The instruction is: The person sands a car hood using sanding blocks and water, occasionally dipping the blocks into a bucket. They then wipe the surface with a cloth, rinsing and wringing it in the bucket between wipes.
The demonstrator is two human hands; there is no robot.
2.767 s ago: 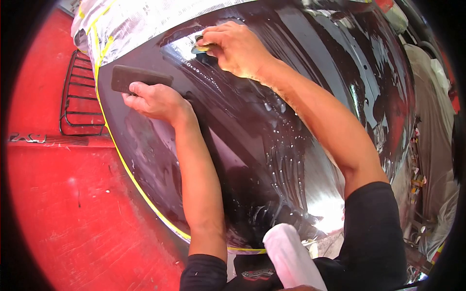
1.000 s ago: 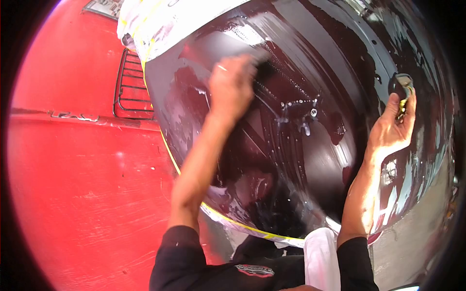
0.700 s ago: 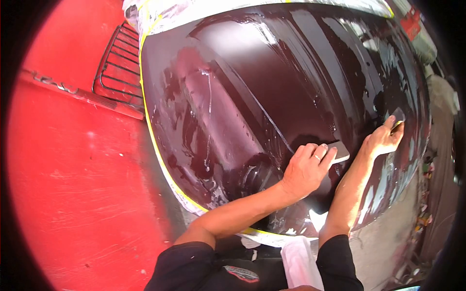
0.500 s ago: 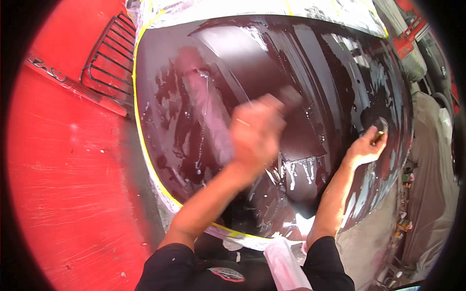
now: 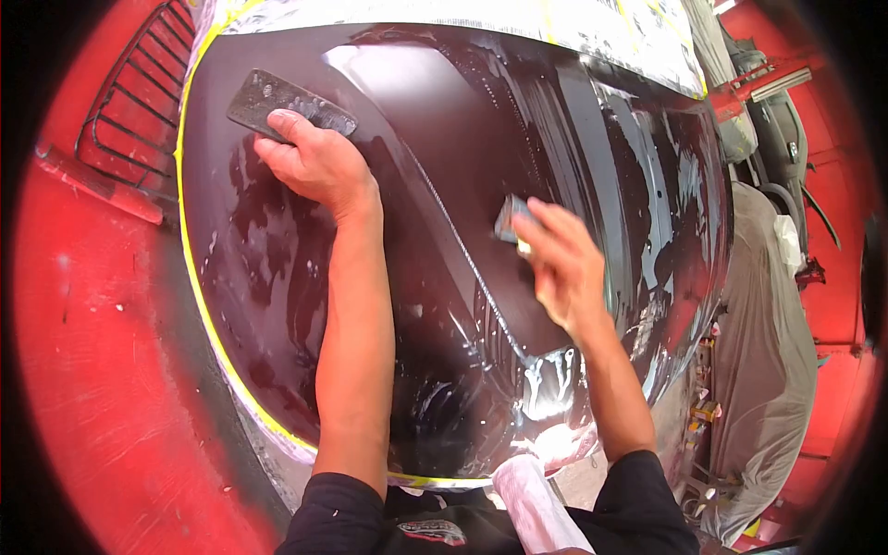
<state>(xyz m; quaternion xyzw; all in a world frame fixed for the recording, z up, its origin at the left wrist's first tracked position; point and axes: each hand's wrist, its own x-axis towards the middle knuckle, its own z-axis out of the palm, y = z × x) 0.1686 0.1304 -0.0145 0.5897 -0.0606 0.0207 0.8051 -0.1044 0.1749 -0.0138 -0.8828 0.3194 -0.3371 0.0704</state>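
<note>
A dark, wet car hood (image 5: 444, 305) with streaks of whitish liquid fills the middle of the view. My left hand (image 5: 319, 165) grips the lower edge of a dark rectangular block (image 5: 282, 102), which lies on the hood's upper left part. Near the hood's centre, my right hand (image 5: 564, 264) is closed around a small grey pad (image 5: 509, 220), slightly blurred. White liquid (image 5: 548, 384) gathers around an opening low on the hood.
Yellow tape (image 5: 190, 264) lines the hood's left edge, and masking film (image 5: 499, 20) covers the area beyond it. A red vehicle panel (image 5: 92, 370) and a black rack (image 5: 139, 88) are at left. Grey covering cloth (image 5: 763, 370) drapes at right.
My left hand has moved up and left with the block. My right hand has shifted left with the pad, to the hood's centre. The view has also shifted.
</note>
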